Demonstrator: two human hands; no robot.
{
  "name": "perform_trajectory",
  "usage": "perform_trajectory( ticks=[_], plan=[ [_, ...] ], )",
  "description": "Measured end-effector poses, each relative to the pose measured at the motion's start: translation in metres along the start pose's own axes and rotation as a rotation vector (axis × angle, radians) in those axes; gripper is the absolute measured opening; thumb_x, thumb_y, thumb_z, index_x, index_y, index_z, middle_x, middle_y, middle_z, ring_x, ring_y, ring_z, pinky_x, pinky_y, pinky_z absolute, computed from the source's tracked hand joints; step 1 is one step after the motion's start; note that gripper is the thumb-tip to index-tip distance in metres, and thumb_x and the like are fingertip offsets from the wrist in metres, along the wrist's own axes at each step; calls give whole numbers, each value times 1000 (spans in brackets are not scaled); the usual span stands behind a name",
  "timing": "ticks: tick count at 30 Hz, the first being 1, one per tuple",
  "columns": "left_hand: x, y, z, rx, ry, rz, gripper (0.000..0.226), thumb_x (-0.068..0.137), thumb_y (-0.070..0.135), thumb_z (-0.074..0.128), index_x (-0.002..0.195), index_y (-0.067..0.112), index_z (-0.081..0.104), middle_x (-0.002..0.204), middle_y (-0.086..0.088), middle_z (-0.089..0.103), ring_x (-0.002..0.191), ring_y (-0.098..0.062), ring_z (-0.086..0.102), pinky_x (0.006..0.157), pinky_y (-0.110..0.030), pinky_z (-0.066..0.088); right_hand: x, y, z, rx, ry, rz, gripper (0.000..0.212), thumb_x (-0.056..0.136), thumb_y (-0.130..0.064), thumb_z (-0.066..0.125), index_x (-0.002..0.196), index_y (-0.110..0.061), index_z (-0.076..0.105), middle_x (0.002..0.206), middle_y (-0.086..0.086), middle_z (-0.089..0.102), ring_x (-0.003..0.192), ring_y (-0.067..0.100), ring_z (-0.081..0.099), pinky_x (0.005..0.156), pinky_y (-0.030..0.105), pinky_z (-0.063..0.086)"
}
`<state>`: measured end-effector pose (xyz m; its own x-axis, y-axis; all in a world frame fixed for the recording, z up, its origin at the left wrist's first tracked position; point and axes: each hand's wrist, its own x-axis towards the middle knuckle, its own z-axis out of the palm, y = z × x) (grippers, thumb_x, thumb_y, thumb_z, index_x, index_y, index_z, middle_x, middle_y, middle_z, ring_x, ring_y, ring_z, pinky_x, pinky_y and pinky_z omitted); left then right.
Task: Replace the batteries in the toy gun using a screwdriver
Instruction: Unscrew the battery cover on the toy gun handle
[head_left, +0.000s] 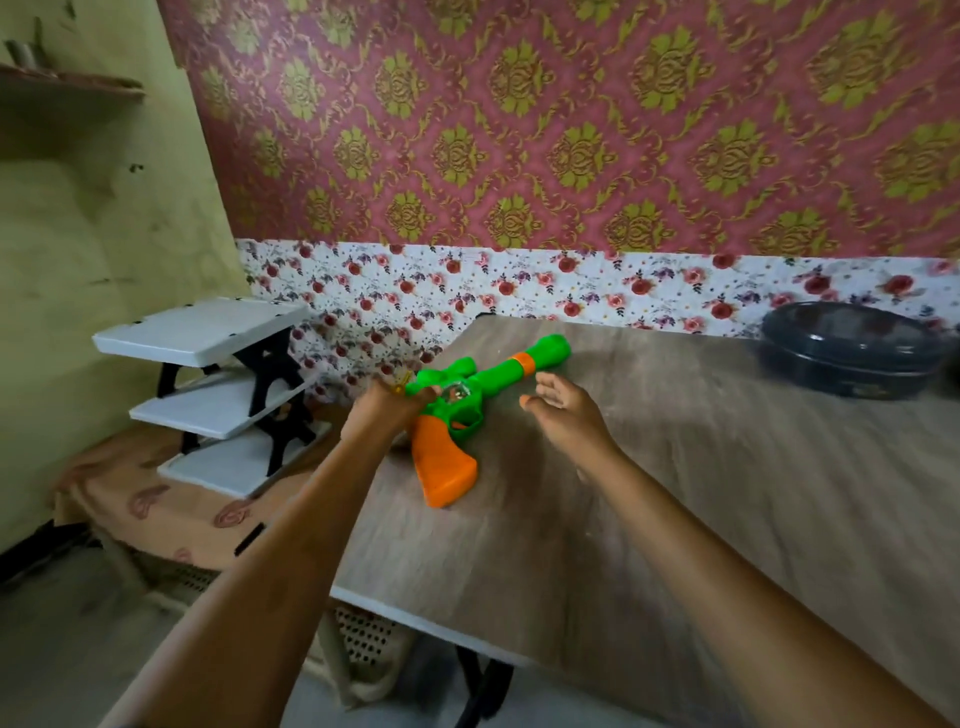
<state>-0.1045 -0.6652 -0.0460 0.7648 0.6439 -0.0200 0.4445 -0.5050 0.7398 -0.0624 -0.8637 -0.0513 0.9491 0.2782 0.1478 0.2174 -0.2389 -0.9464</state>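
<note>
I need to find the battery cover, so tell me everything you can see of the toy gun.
The toy gun looks like glossy plastic: green body and barrel, orange band near the wide muzzle, orange stock, clear dome mid-body. It lies flat on the wood-look table near its left edge, stock toward the person, barrel pointing away and right. The left hand grips the green body by the dome; the right hand hovers open beside it, apart. No battery cover shows.

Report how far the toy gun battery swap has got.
Nothing looks done: the toy gun lies whole on the table, no batteries in sight. In hand: the left hand grips its green body; the right hand hovers open. Unscrewing, swapping, closing remain.
</note>
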Motion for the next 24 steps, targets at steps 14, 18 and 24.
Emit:
perform_trajectory(
  ticks=[14, 18, 24],
  plan=[
    [-46, 22, 26, -446, -291, -36, 33, 80, 32, 73, 91, 9, 52, 71, -5, 46, 57, -11, 40, 45, -19, 32, -30, 12, -43, -17, 21, 8, 47, 89, -16, 57, 134, -7, 44, 138, 13, 48, 123, 22, 50, 100, 29, 39],
    [-90, 48, 48, -501, -316, 170, 23, 81, 26, 73, 76, 14, 54, 57, 0, 48, 49, -10, 41, 41, -18, 29, -63, 18, -90, -18, 81, 30, 48, 88, -14, 58, 133, -5, 44, 135, 14, 51, 122, 24, 51, 99, 30, 39],
    [-156, 119, 87, -750, -334, 488, 20, 80, 0, 69, 80, 18, 60, 54, 11, 65, 44, 6, 55, 43, -9, 40, -106, 24, -169, 148, 200, 91, 40, 89, -20, 58, 127, -11, 51, 116, 6, 60, 109, 18, 57, 96, 31, 42]
  ],
)
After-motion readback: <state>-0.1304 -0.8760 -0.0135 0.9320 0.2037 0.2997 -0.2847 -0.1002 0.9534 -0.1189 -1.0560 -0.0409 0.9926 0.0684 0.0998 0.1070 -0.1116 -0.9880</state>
